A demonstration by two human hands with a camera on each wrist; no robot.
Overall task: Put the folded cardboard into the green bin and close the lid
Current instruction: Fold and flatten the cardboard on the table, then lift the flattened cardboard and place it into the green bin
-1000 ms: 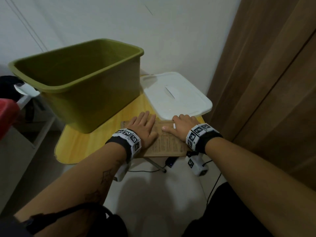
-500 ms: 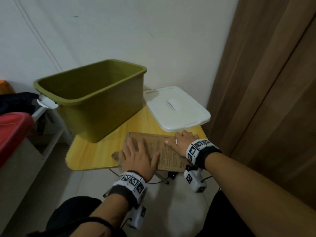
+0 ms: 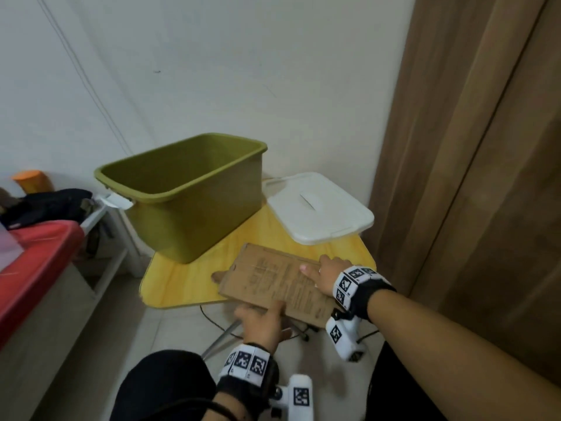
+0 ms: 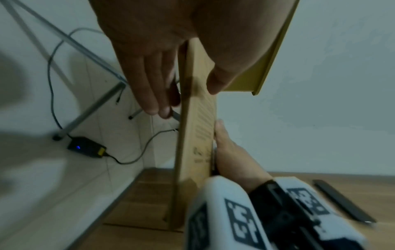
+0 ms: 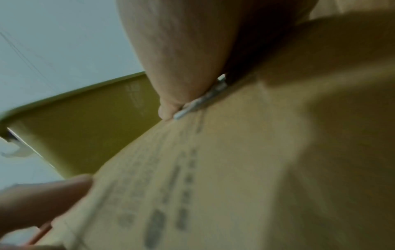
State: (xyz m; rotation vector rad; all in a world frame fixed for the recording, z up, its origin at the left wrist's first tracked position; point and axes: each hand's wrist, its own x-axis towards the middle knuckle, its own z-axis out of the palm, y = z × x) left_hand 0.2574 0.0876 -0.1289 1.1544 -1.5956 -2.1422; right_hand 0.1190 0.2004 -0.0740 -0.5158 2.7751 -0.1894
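The olive green bin (image 3: 182, 192) stands open at the back left of the yellow table (image 3: 182, 284), also seen in the right wrist view as the bin (image 5: 96, 126). Its white lid (image 3: 315, 208) lies flat to the right of it. The folded brown cardboard (image 3: 273, 281) lies printed side up, overhanging the table's near edge. My left hand (image 3: 258, 314) pinches that near edge, with the thumb (image 4: 220, 76) on top and the fingers (image 4: 149, 84) beneath the cardboard (image 4: 196, 118). My right hand (image 3: 324, 275) lies flat on the cardboard's right part (image 5: 213, 169).
A wooden door or panel (image 3: 470, 177) rises close on the right. A red-topped unit (image 3: 36, 253) with dark items stands on the left. Metal table legs, a cable and a black adapter (image 4: 85, 147) are on the floor under the table.
My left hand slid back off the top of the cardboard and now pinches its near edge. The cardboard has shifted toward me and over the table edge. The right hand stays on it.
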